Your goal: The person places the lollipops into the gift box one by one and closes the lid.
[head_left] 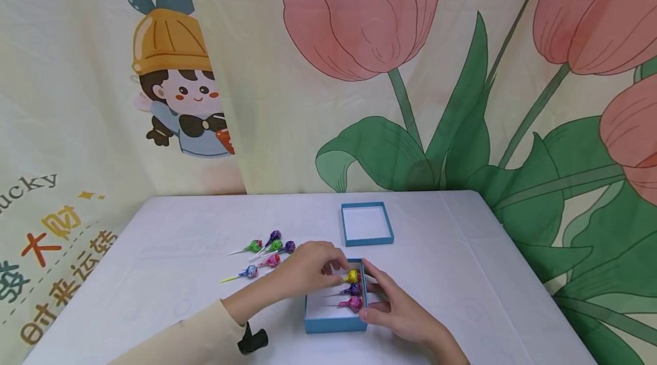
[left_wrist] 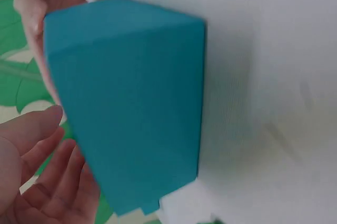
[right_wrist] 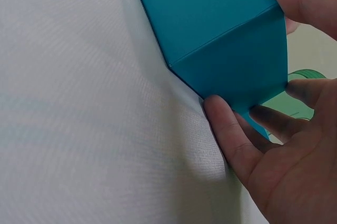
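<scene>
A blue open box (head_left: 336, 325) with a white inside stands near the front of the table. Yellow (head_left: 352, 276), purple (head_left: 353, 289) and pink (head_left: 353, 303) wrapped lollipops lie side by side in it, heads against its right wall. My left hand (head_left: 314, 268) reaches over the box, thumb and forefinger bent beside the yellow lollipop, whose stick they hide. In the left wrist view its thumb and fingers stand apart. My right hand (head_left: 397, 305) holds the box at its right end, thumb at the near corner and fingers along the side wall (right_wrist: 245, 66).
Behind the box lies a blue-rimmed, white-lined lid (head_left: 366, 242). Left of my hand is a loose group of several lollipops, among them a green one (head_left: 254, 246) and a blue one (head_left: 250, 272). A printed curtain (head_left: 267, 97) hangs behind the white table (head_left: 441, 251).
</scene>
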The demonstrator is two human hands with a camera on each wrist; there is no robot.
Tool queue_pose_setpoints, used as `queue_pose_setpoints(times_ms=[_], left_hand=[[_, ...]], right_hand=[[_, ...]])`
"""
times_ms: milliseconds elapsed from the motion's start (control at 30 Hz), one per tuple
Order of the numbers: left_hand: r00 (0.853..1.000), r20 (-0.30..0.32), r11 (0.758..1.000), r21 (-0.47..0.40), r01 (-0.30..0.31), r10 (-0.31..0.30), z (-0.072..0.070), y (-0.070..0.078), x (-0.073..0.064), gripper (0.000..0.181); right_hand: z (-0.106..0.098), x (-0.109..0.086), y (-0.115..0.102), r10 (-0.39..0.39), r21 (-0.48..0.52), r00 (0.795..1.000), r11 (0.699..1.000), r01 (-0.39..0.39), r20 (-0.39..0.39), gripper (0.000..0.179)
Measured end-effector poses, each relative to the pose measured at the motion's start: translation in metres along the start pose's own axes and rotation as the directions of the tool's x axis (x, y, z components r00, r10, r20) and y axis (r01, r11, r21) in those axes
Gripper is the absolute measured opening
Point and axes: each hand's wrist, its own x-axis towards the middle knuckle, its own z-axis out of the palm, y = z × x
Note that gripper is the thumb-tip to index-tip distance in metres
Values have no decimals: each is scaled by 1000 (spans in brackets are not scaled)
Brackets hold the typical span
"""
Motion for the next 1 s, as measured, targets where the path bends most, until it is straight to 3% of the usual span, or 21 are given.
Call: queue_pose_setpoints(times_ms=[200, 400, 633, 800, 1000], left_hand=[[995, -88, 998, 33, 58, -55, -25, -14, -4, 21], [977, -161, 988, 52, 147, -137, -46, -36, -11, 24], [966, -212, 983, 75, 166, -147, -60, -73, -23, 24], [955, -229, 975, 72, 208, -187, -67, -96, -30, 25], [946, -207, 961, 63, 268, -250, -71, -119, -40, 30]], right_hand=[[1, 1, -1, 13, -15, 1000, 1000, -13, -16, 94], [1, 0, -4, 12, -14, 1000, 1000, -12, -16, 94], [1, -1, -4, 12, -18, 1000, 1000, -12, -19, 95], [1, -1, -4, 18, -12, 1000, 1000, -18, -17, 94], [2, -1, -4, 20, -18, 1000, 1000, -21, -21, 96]])
